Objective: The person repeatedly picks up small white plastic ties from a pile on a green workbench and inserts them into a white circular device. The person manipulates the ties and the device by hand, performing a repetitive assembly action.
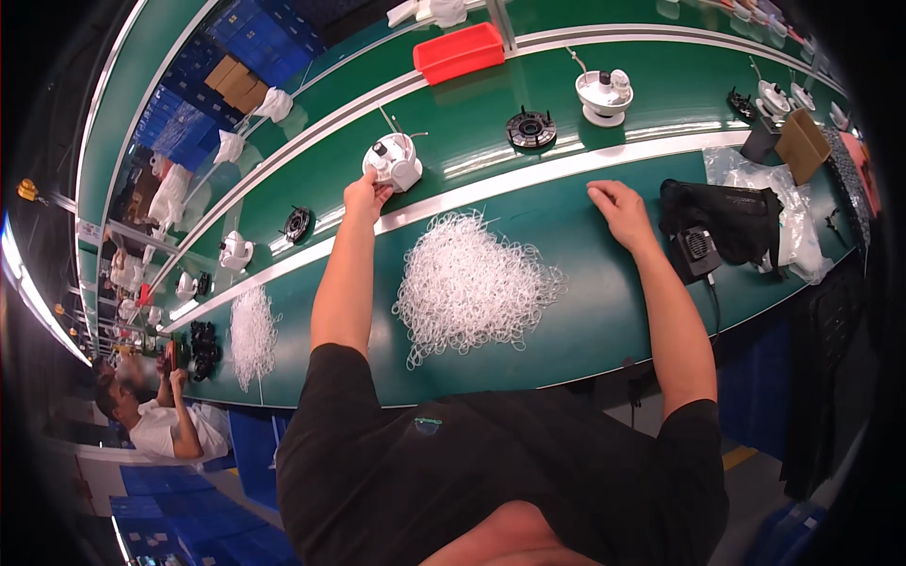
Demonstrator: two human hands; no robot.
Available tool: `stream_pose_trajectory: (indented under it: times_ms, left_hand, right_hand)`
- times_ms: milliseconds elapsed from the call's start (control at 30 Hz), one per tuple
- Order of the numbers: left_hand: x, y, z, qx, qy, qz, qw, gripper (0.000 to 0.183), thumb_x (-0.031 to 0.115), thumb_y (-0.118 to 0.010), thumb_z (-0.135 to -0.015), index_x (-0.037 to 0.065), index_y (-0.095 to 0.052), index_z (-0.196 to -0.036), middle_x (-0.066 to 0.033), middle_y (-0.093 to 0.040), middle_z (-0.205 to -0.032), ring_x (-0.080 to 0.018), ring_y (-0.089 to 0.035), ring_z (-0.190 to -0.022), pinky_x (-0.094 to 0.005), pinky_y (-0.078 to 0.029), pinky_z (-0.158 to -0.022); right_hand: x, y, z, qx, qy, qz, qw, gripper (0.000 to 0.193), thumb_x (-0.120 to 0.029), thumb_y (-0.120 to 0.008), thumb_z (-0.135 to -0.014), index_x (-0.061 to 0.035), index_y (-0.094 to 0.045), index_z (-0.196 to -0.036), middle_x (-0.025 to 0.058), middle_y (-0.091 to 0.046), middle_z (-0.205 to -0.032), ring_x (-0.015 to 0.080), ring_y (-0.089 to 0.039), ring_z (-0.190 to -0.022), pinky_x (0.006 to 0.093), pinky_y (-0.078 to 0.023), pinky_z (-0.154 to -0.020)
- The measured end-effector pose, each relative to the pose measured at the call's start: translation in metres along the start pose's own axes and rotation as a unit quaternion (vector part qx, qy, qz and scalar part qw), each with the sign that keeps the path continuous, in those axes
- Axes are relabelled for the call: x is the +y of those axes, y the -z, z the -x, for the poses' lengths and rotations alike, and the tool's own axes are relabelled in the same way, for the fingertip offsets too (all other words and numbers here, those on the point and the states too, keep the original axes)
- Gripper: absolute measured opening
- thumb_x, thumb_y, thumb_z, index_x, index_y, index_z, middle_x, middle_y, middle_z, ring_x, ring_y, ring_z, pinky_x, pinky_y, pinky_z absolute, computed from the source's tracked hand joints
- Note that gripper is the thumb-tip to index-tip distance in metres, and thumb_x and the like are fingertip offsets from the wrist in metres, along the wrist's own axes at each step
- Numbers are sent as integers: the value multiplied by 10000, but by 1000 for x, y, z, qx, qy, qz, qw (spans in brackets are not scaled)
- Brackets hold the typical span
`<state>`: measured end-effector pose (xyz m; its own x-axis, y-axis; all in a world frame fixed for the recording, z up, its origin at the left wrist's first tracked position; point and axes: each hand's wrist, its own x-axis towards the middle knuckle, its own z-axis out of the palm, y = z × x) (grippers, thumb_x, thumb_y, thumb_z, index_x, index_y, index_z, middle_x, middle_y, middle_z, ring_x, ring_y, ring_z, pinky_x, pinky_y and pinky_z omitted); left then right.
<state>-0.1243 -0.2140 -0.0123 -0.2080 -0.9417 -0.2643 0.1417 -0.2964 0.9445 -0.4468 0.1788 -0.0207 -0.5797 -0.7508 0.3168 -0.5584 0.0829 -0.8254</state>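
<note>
A: What has the left hand (366, 195) got?

B: Its fingers are closed on the near edge of a small white round plastic housing (394, 162) with thin wires sticking up from it. That part sits on the green conveyor belt (472, 113), just past the pale metal rail (528, 177) that divides the belt from the bench.

A: And the right hand (618, 209)?

B: It rests knuckles-up on the green workbench top (585, 311), fingers curled under. It holds nothing that I can see; whether anything small is pinched beneath, I cannot tell.

A: What lies between the arms?

B: A loose heap of thin white plastic rings (472, 283), on the bench near the person's body. A second, narrower heap of the same white rings (253, 335) lies further left.

A: Further out?

B: On the belt, a black round finned disc (530, 128) and then another white round housing (604, 94), well apart from the held one. A red plastic tray (460, 52) stands beyond them. Right of the right hand sits a black mesh bag (727, 217), with clear plastic wrapping (793, 217) beside it.
</note>
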Motion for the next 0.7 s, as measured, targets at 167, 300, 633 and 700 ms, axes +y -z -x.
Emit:
stream_pose_trajectory:
  times_ms: [167,300,633,700]
  left_hand:
    - [-1,-47,33,-52,-46,-34,997,191,50,-543,-926,-114,-610,-1000,-197,-685,-940,-276,-703,-769,-368,-607,-620]
    - [-2,-101,98,-136,-61,-82,985,223,64,-557,-915,-129,-610,-1014,-195,-693,-936,-263,-708,-757,-350,-616,-662]
    - [-39,-175,205,-312,-9,-241,919,237,157,-628,-931,-76,-648,-971,-134,-709,-865,-196,-700,-709,-305,-603,-639]
    - [-47,-178,209,-323,0,-258,910,231,154,-634,-927,-75,-652,-952,-135,-708,-862,-193,-698,-703,-296,-600,-630]
  right_hand:
    - [-44,-11,1,-53,-6,-22,998,368,-334,-627,-948,-12,-709,-1105,181,-704,-1023,330,-666,-979,391,-506,-858]
    - [-80,-26,-13,-77,-1,-36,996,403,-376,-559,-973,-13,-698,-1078,215,-682,-1004,364,-640,-985,404,-485,-872]
    - [-54,-7,-26,95,-48,40,994,343,-340,-581,-956,-36,-723,-1024,220,-695,-917,412,-665,-887,492,-506,-783]
    - [-54,2,-24,110,-16,27,993,296,-290,-627,-934,-16,-725,-990,210,-690,-881,387,-669,-835,467,-511,-752]
